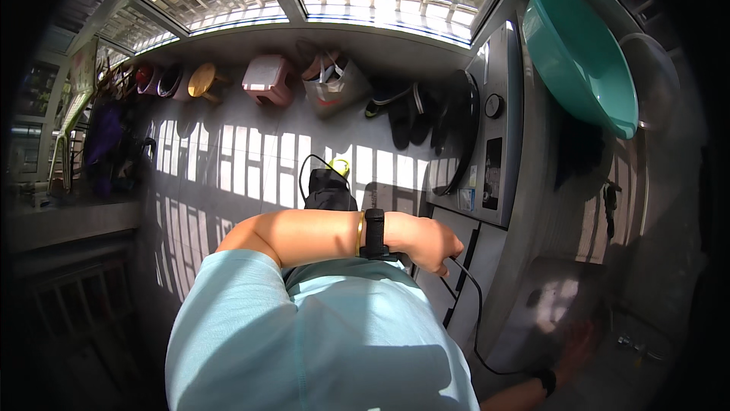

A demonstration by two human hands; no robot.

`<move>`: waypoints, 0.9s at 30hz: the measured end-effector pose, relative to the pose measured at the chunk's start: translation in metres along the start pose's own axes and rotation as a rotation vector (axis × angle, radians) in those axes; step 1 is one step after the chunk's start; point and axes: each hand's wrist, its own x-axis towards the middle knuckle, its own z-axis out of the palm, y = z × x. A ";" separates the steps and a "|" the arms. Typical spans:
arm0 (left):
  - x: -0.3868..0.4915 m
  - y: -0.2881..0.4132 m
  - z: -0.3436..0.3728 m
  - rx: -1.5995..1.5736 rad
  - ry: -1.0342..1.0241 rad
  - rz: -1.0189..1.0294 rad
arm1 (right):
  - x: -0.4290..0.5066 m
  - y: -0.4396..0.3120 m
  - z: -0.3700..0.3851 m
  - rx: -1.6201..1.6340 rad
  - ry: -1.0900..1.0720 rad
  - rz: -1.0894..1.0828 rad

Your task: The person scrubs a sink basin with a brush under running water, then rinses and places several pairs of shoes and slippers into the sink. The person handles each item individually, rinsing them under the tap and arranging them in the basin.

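Observation:
My left hand (428,243) reaches across my body, fingers curled, beside light cabinet fronts (465,297) with black handles. A black watch-like strap and a gold bangle circle that wrist. A thin black cable (479,302) runs from beside this hand to the strap on my right wrist; whether the left fingers grip the cable cannot be made out. In deep shadow at lower right, my right hand (582,342) is over or beside the sink (550,297), near a metal faucet (633,345). Its fingers are blurred, and no held object is visible.
A teal plastic basin (576,51) leans on the counter at right. Below it stands a front-loading washing machine (502,171), its dark round door swung out. Dark shoes (408,120), a bag (336,89), a pink stool (268,80) and a wooden stool (202,80) line the window wall.

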 end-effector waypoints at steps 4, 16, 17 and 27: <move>-0.022 -0.060 -0.023 0.036 0.014 0.019 | -0.001 -0.024 0.033 -0.359 0.195 0.174; -0.104 -0.477 -0.123 -0.364 0.147 -0.358 | 0.045 -0.241 0.292 -0.529 0.789 -0.086; -0.105 -0.525 -0.122 -0.392 0.206 -0.432 | 0.057 -0.256 0.328 -0.442 0.671 -0.102; -0.043 -0.801 -0.121 -0.847 1.095 -0.822 | 0.100 -0.180 0.761 -0.427 -0.378 0.140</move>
